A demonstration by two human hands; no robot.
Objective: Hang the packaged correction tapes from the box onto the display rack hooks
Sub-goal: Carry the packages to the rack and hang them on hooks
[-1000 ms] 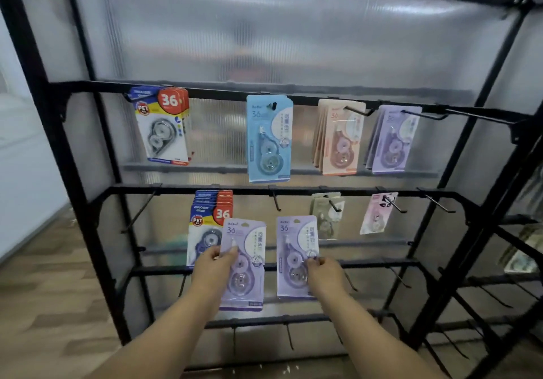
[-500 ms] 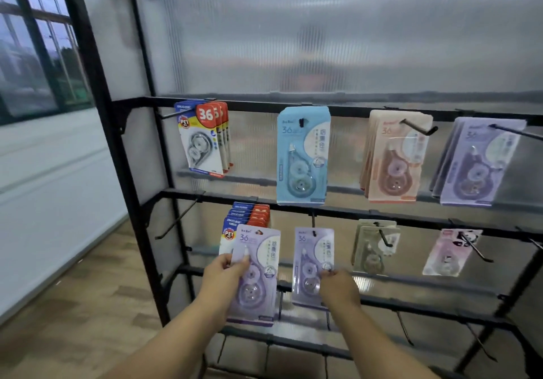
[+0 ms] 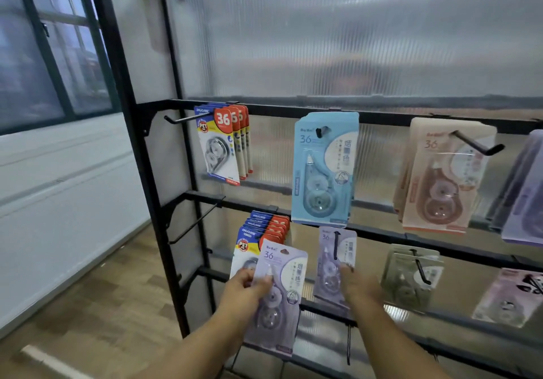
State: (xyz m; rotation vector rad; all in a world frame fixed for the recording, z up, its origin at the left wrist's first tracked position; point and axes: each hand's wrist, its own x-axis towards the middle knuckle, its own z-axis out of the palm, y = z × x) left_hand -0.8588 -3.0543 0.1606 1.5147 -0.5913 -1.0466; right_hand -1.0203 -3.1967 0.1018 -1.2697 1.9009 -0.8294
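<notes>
A stationery shop; black display rack [image 3: 152, 190] hung with packaged correction tapes [image 3: 323, 170].

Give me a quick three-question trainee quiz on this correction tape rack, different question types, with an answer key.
1. True or false: the left hand grips a lilac carded correction tape pack that is off the hooks.
2. What colour is the upper carded pack directly above the hooked lilac pack that the right hand touches? A pale blue, B yellow, C black.
3. Fill in: the long black wire hook leftmost on the second rail carries ___ packs.
Key: 1 true; 2 A; 3 no.
</notes>
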